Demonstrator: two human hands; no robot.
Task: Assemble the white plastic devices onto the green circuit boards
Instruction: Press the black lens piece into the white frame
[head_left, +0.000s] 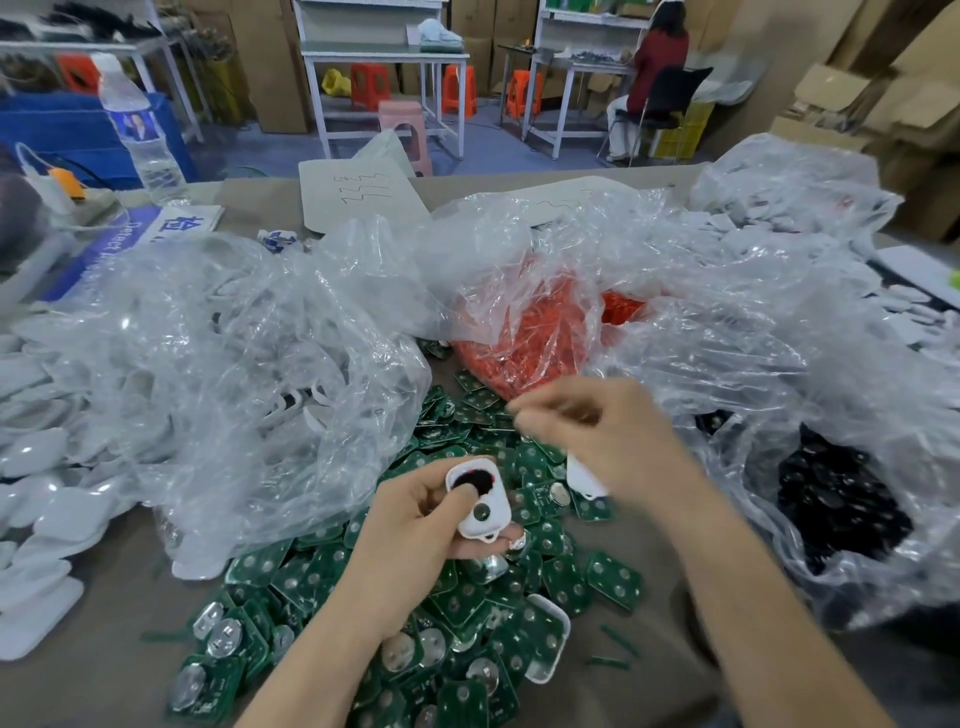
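Left hand (415, 530): grip closed around a white plastic device (480, 503), thumb pressed on its open face. The device is tilted, with a dark round patch at its upper end and a small grey disc below. It's held just above the pile of green circuit boards (524, 597).

Right hand (618, 441): motion-blurred, fingers curled with thumb and fingertips close together at the left tip. Can't tell if that grip holds anything. A second white device (586, 478) pokes out under the palm, mostly hidden; whether it's held or only lying there is unclear.

The boards are spread across the worktop (93, 686) between both forearms; the lower ones are cut off by the frame edge. Another white shell (546, 647) lies on the boards.

Clear bags behind:
- left bag (234, 338): white parts, washed out by glare
- centre bag (535, 332): orange parts, too small to identify
- right bag (836, 499): black parts, shapes unreadable
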